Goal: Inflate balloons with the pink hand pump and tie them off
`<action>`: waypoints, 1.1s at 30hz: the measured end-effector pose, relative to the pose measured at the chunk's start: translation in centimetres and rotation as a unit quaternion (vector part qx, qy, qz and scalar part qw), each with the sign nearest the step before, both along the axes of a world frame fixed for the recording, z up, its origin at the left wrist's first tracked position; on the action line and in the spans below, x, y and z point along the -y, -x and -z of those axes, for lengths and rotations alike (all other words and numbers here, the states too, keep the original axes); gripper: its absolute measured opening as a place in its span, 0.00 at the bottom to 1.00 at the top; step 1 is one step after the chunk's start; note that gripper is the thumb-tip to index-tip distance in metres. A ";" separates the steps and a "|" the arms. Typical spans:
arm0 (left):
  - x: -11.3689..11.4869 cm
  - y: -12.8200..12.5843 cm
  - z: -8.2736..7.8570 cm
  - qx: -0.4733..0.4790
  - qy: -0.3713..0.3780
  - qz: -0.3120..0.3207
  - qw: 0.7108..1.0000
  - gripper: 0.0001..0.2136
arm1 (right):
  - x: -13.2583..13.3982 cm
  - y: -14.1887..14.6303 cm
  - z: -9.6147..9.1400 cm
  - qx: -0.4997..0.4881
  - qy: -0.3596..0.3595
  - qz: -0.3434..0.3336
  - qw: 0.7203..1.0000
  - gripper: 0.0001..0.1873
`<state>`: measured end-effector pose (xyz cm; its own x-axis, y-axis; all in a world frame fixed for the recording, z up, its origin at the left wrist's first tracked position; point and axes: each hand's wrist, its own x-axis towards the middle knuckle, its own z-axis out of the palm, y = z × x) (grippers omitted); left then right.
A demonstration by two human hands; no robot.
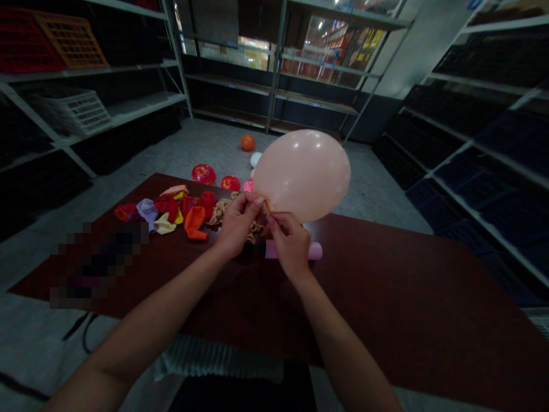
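Note:
A blown-up pale peach balloon (302,171) floats just above the dark red table (386,286). My left hand (237,222) and my right hand (290,243) are both closed in a pinch on the balloon's neck, at its lower left. Under my right hand lies a pink tube-shaped pump (315,250), partly hidden. A heap of tan rubber bands or string (219,210) sits just behind my left hand. Several flat, uninflated balloons (171,212) in red, orange, yellow and purple lie to the left on the table.
Inflated balloons rest on the grey floor beyond the table: an orange one (247,142), a white one (255,159) and red patterned ones (203,174). Metal shelving (128,109) lines both sides and the back. A blurred patch (98,263) covers the table's left part.

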<state>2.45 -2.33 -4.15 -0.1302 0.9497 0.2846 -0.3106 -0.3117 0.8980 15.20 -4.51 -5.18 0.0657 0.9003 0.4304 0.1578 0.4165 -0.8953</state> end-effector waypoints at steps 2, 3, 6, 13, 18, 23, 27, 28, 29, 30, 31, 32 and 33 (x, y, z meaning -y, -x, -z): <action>-0.1 -0.1 0.0 0.056 0.021 0.020 0.998 0.18 | 0.1 0.0 0.1 0.044 -0.023 0.009 0.999 0.06; -0.1 -0.1 0.0 0.076 0.034 0.027 0.996 0.17 | 0.1 0.0 0.2 0.056 -0.028 0.011 0.998 0.06; -0.3 0.0 0.0 0.093 0.064 0.042 0.993 0.14 | 0.0 -0.1 0.3 0.081 -0.026 0.019 0.996 0.07; -0.5 0.0 -0.2 0.106 0.065 0.061 0.990 0.15 | -0.2 -0.3 0.6 0.099 -0.036 0.030 0.994 0.07; -0.1 -0.4 -0.5 0.091 0.032 0.079 0.992 0.20 | -0.2 -0.2 0.5 0.058 -0.043 0.066 0.995 0.08; -0.2 -0.4 -0.2 0.053 -0.016 0.044 0.998 0.14 | -0.1 -0.3 0.5 0.060 -0.052 0.061 0.995 0.09; -0.3 -0.3 -0.1 0.077 0.000 0.013 0.997 0.14 | -0.1 -0.2 0.8 0.090 -0.063 0.040 0.993 0.09; -0.3 -0.4 -0.1 0.084 0.015 0.005 0.996 0.14 | -0.1 -0.2 0.9 0.098 -0.066 0.034 0.992 0.09; -0.2 -0.4 -0.2 0.093 0.033 -0.003 0.995 0.14 | -0.2 -0.2 1.0 0.109 -0.069 0.029 0.991 0.10; -0.2 -0.4 -0.3 0.103 0.052 -0.012 0.993 0.14 | -0.2 -0.2 1.0 0.119 -0.071 0.024 0.990 0.10; -0.2 -0.4 -0.5 0.115 0.072 -0.020 0.991 0.14 | -0.3 -0.2 1.0 0.128 -0.072 0.020 0.989 0.10; -0.2 -0.4 -0.7 0.127 0.092 -0.026 0.987 0.14 | -0.4 -0.3 1.1 0.135 -0.073 0.016 0.988 0.10; -0.1 -0.4 -0.9 0.140 0.112 -0.031 0.983 0.14 | -0.4 -0.3 1.1 0.138 -0.073 0.013 0.988 0.10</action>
<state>2.85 -2.21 -3.28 -0.2339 0.9722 0.0140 -0.5424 -0.1424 0.8279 15.51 -4.09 -6.25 -0.0505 0.8265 0.5606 0.4004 0.5310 -0.7468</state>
